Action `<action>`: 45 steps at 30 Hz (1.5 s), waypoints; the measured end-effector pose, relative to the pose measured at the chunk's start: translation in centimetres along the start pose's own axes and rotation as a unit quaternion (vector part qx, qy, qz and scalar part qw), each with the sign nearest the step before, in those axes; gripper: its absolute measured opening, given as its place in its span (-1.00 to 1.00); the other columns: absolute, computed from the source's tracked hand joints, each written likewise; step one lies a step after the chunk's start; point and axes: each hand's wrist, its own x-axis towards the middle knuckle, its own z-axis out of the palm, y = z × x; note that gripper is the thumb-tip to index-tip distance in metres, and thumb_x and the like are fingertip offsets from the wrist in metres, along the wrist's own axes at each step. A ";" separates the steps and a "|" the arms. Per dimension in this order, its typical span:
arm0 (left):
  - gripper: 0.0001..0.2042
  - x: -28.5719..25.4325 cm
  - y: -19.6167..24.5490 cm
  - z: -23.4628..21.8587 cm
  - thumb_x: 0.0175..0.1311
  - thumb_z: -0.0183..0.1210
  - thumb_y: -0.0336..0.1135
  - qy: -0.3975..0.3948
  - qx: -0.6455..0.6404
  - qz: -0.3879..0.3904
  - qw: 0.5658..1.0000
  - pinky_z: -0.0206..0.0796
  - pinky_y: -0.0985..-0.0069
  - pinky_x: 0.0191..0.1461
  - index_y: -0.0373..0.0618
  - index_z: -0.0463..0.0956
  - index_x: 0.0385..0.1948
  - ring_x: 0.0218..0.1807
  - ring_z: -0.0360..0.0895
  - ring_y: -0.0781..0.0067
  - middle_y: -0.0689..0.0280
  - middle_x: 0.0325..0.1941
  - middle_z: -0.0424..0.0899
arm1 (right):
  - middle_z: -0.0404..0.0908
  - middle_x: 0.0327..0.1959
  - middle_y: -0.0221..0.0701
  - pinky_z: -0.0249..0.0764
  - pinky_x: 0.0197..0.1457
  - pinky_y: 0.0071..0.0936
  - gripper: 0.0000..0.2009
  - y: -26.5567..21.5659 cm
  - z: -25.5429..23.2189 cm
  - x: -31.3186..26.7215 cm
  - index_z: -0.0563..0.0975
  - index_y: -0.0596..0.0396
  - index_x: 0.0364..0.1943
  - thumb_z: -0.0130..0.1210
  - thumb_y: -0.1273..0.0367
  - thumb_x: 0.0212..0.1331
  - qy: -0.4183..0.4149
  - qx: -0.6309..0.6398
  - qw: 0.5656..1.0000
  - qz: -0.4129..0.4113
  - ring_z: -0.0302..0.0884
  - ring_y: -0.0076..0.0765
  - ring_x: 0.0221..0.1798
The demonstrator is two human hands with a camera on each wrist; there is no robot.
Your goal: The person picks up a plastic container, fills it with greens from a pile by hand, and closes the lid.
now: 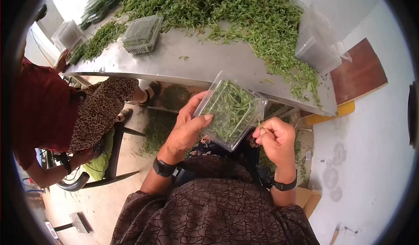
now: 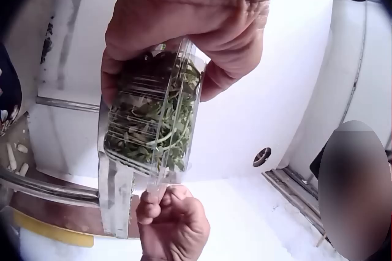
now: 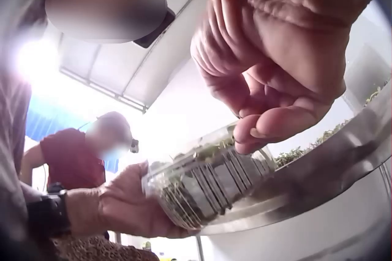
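clamshell [image 1: 230,116] lies tilted, gripped by the left hand [image 1: 182,134], just beside the curled right hand [image 1: 278,141], whose hold i cannot tell.

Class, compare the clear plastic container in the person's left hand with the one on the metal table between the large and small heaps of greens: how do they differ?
The held container is off the table, gripped by the left hand; the table container rests on the metal table.
The held container plainly shows greens across its face; the table container's top looks greyer.
Both are clear and boxy.
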 end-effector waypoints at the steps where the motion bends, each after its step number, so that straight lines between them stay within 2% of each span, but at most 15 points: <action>1: -0.43 0.0 -0.1 -0.1 0.08 0.13 -0.41 -0.007 -0.014 0.001 1.000 0.12 0.49 0.26 -0.24 0.22 0.21 0.14 0.36 0.46 0.26 0.11 0.45 | 0.58 -0.54 -0.30 0.47 -0.48 -0.62 -0.86 -0.6 -0.2 0.0 0.46 0.19 -0.55 -0.13 0.61 0.07 -0.011 0.074 0.997 0.019 0.51 -0.56 -0.56; 5: -0.45 -0.5 0.0 0.0 0.08 0.12 -0.42 -0.016 -0.035 -0.018 0.999 0.15 0.49 0.24 -0.26 0.24 0.19 0.13 0.37 0.47 0.26 0.09 0.47 | 0.59 -0.56 -0.38 0.39 -0.49 -0.67 -0.91 -1.4 -0.9 -0.3 0.43 0.23 -0.54 -0.05 0.60 0.07 -0.021 0.236 0.969 0.072 0.50 -0.61 -0.57; 9: -0.46 -1.0 0.3 -0.1 0.09 0.11 -0.41 -0.013 -0.038 -0.017 0.999 0.19 0.49 0.21 -0.26 0.24 0.18 0.10 0.40 0.46 0.24 0.08 0.48 | 0.57 -0.55 -0.39 0.40 -0.46 -0.69 -0.93 -0.9 -0.1 -0.3 0.43 0.23 -0.47 0.05 0.51 0.10 -0.024 0.177 0.981 0.075 0.48 -0.65 -0.54; 12: -0.46 -1.7 0.7 0.4 0.08 0.11 -0.42 -0.007 -0.028 -0.005 1.000 0.21 0.49 0.20 -0.26 0.24 0.18 0.08 0.41 0.47 0.25 0.07 0.48 | 0.50 -0.54 -0.47 0.36 -0.45 -0.70 -0.69 -0.2 0.6 -0.3 0.39 0.21 -0.28 0.23 0.29 0.11 0.028 0.109 0.994 -0.013 0.40 -0.72 -0.49; 16: -0.45 -2.6 1.0 0.9 0.08 0.11 -0.43 -0.003 -0.013 -0.007 1.000 0.19 0.49 0.21 -0.27 0.23 0.18 0.09 0.40 0.47 0.25 0.07 0.48 | 0.49 -0.58 -0.48 0.35 -0.48 -0.69 -0.70 -1.0 0.9 -0.6 0.41 0.22 -0.37 0.24 0.27 0.10 0.024 0.143 0.989 -0.023 0.39 -0.71 -0.53; 18: -0.45 -2.9 1.2 1.1 0.08 0.11 -0.43 -0.002 0.002 0.004 1.000 0.17 0.50 0.22 -0.27 0.23 0.19 0.09 0.39 0.48 0.25 0.07 0.48 | 0.50 -0.62 -0.45 0.38 -0.52 -0.66 -0.73 -0.1 1.0 -1.0 0.43 0.23 -0.48 0.19 0.30 0.15 -0.054 0.102 0.993 0.018 0.43 -0.67 -0.57; 21: -0.44 -3.4 1.4 1.1 0.07 0.11 -0.42 0.009 0.027 0.012 1.000 0.16 0.52 0.22 -0.28 0.23 0.19 0.10 0.38 0.49 0.25 0.07 0.47 | 0.53 -0.64 -0.41 0.39 -0.54 -0.63 -0.73 -1.3 1.4 -1.3 0.42 0.24 -0.57 0.13 0.35 0.20 -0.049 0.137 0.989 0.039 0.48 -0.61 -0.61; 28: -0.45 -3.8 1.4 0.1 0.07 0.12 -0.41 0.015 0.021 -0.001 1.000 0.17 0.51 0.21 -0.27 0.24 0.18 0.10 0.38 0.49 0.26 0.07 0.47 | 0.56 -0.60 -0.36 0.42 -0.51 -0.62 -0.78 -1.1 1.4 -0.7 0.47 0.26 -0.57 0.05 0.44 0.22 -0.101 0.180 0.978 0.038 0.52 -0.56 -0.57; 30: -0.39 -3.8 1.3 -0.1 0.03 0.16 -0.32 0.030 0.009 -0.008 0.999 0.21 0.52 0.19 -0.27 0.23 0.19 0.08 0.41 0.50 0.26 0.06 0.49 | 0.57 -0.57 -0.33 0.45 -0.47 -0.62 -0.79 -0.9 1.6 -0.2 0.47 0.27 -0.60 0.01 0.51 0.18 -0.131 0.228 0.964 0.039 0.55 -0.53 -0.52; 34: -0.41 -3.7 1.0 -1.6 0.04 0.15 -0.34 0.048 -0.011 -0.008 0.999 0.26 0.52 0.15 -0.31 0.23 0.18 0.05 0.44 0.50 0.24 0.05 0.49 | 0.58 -0.56 -0.30 0.46 -0.44 -0.60 -0.79 -0.6 2.3 1.2 0.46 0.29 -0.65 -0.01 0.56 0.13 -0.169 0.249 0.954 0.016 0.57 -0.50 -0.50; 36: -0.41 -3.7 1.1 -2.7 0.04 0.15 -0.34 0.053 -0.008 -0.007 0.999 0.26 0.52 0.15 -0.31 0.23 0.18 0.06 0.45 0.49 0.24 0.05 0.49 | 0.60 -0.49 -0.12 0.53 -0.39 -0.51 -0.79 -0.9 2.5 2.0 0.41 0.29 -0.75 -0.01 0.54 0.00 -0.197 0.224 0.952 0.064 0.60 -0.35 -0.42; 41: -0.47 -3.2 1.9 -3.9 0.09 0.08 -0.41 0.073 -0.048 0.009 0.996 0.18 0.64 0.12 -0.22 0.26 0.18 0.04 0.38 0.61 0.34 0.03 0.49 | 0.60 -0.39 -0.14 0.51 -0.35 -0.55 -0.78 -1.2 3.4 3.6 0.35 0.26 -0.74 -0.04 0.61 0.02 -0.214 0.322 0.921 0.040 0.61 -0.42 -0.39; 43: -0.45 -3.2 2.7 -4.1 0.06 0.07 -0.42 0.090 -0.012 0.021 0.996 0.18 0.74 -0.05 -0.21 0.25 0.19 -0.13 0.38 0.70 0.38 -0.02 0.49 | 0.61 -0.35 -0.12 0.51 -0.34 -0.54 -0.77 -1.3 3.6 4.4 0.32 0.25 -0.75 -0.05 0.62 0.01 -0.213 0.326 0.921 0.035 0.61 -0.41 -0.38; 44: -0.44 -3.3 2.7 -4.9 0.05 0.07 -0.43 0.074 -0.002 0.024 0.997 0.13 0.79 -0.21 -0.23 0.24 0.19 -0.30 0.30 0.78 0.43 -0.07 0.48 | 0.61 -0.34 -0.13 0.51 -0.34 -0.54 -0.77 -1.3 3.6 4.6 0.31 0.25 -0.76 -0.05 0.63 0.00 -0.232 0.301 0.925 0.011 0.62 -0.40 -0.37; 45: -0.44 -3.3 3.0 -4.8 0.05 0.07 -0.43 0.075 -0.002 0.027 0.997 0.13 0.79 -0.21 -0.23 0.24 0.19 -0.30 0.30 0.78 0.43 -0.07 0.48 | 0.61 -0.34 -0.14 0.50 -0.34 -0.54 -0.77 -1.4 3.6 4.8 0.29 0.25 -0.76 -0.05 0.63 -0.01 -0.252 0.275 0.928 -0.014 0.62 -0.39 -0.37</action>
